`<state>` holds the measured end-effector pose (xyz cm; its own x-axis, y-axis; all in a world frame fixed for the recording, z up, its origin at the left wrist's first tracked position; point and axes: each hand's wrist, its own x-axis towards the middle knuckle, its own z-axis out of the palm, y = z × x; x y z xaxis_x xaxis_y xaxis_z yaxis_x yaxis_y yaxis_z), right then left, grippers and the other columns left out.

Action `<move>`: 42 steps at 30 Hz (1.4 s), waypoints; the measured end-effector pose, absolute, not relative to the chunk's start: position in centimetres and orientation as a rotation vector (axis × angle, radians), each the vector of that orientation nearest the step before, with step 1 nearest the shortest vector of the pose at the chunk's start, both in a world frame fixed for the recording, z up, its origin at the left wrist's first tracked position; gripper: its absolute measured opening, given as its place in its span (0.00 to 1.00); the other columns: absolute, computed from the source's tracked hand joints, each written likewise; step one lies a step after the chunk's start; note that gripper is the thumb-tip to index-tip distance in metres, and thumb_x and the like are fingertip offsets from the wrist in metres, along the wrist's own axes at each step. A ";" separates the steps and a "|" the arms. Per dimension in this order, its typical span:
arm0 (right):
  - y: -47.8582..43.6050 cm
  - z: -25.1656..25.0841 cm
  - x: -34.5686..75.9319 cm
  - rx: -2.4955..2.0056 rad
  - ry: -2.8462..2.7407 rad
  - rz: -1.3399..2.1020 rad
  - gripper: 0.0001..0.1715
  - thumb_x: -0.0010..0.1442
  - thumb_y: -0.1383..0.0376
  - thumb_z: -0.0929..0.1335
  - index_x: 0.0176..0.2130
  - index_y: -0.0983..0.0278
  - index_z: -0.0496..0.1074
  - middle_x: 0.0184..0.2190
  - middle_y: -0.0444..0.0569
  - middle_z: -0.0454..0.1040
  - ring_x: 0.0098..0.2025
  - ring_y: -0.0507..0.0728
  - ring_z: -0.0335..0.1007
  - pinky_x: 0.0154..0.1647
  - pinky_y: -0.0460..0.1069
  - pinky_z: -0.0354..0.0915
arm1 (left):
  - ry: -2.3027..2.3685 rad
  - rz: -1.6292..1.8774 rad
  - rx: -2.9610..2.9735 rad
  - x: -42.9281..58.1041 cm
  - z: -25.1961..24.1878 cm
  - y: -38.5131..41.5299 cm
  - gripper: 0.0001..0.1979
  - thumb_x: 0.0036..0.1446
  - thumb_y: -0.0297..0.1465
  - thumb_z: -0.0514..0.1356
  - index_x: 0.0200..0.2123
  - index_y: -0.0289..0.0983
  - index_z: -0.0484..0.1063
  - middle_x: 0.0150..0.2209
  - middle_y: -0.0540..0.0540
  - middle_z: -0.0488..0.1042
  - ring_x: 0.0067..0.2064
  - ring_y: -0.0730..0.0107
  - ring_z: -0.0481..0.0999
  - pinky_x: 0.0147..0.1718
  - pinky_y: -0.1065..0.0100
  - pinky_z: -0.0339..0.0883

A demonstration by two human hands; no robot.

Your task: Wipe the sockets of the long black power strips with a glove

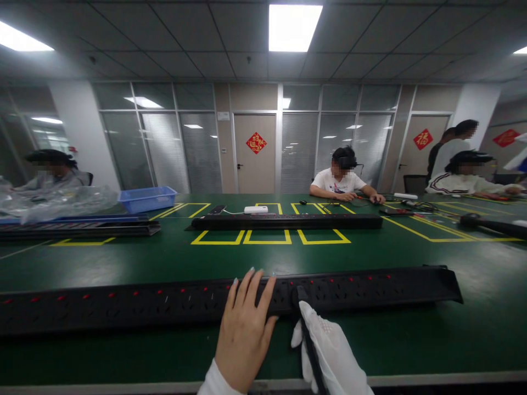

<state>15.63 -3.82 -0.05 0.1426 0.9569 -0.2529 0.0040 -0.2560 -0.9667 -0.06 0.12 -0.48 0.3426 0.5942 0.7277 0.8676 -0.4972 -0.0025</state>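
A long black power strip (185, 304) lies across the near part of the table, with a row of sockets and small red marks along its upper side. My bare left hand (247, 323) rests on its middle, fingers stretched out and slightly spread. Just right of it, my right hand (327, 343) wears a white glove and is closed around a black plug (299, 296) with a thick black cord (315, 356). The plug's head is against the face of the strip; whether its pins are inserted is hidden. The cord runs down toward the front edge.
Another black strip (288, 221) lies farther back, near a white box (256, 209). At left are a blue basket (147, 199), clear plastic bags (78, 203) and black rails (82, 227). Yellow tape outlines (267, 241) mark the green table. Several people sit or stand beyond.
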 end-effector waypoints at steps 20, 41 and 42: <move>-3.9 -0.9 15.9 -1.378 -0.979 1.201 0.40 0.47 0.30 0.62 0.26 0.63 0.70 0.07 0.39 0.65 0.09 0.47 0.57 0.10 0.40 0.53 | -1.201 -0.782 -2.206 2.6 -1.4 -0.4 0.33 0.61 0.33 0.53 0.68 0.45 0.45 0.69 0.47 0.48 0.68 0.56 0.51 0.62 0.43 0.50; -3.4 -1.5 16.0 -1.433 -1.040 1.159 0.36 0.54 0.34 0.61 0.24 0.63 0.69 0.07 0.41 0.65 0.09 0.49 0.59 0.10 0.41 0.53 | -1.223 -0.893 -2.267 2.5 -0.8 -0.1 0.33 0.60 0.40 0.59 0.66 0.50 0.52 0.66 0.49 0.58 0.65 0.61 0.59 0.62 0.51 0.53; -3.4 -1.4 16.0 -1.447 -1.036 1.162 0.36 0.54 0.34 0.61 0.24 0.63 0.69 0.07 0.41 0.65 0.09 0.49 0.59 0.10 0.41 0.53 | -1.219 -0.903 -2.275 2.5 -0.6 -0.1 0.33 0.59 0.41 0.60 0.65 0.51 0.53 0.65 0.50 0.60 0.64 0.61 0.60 0.62 0.50 0.52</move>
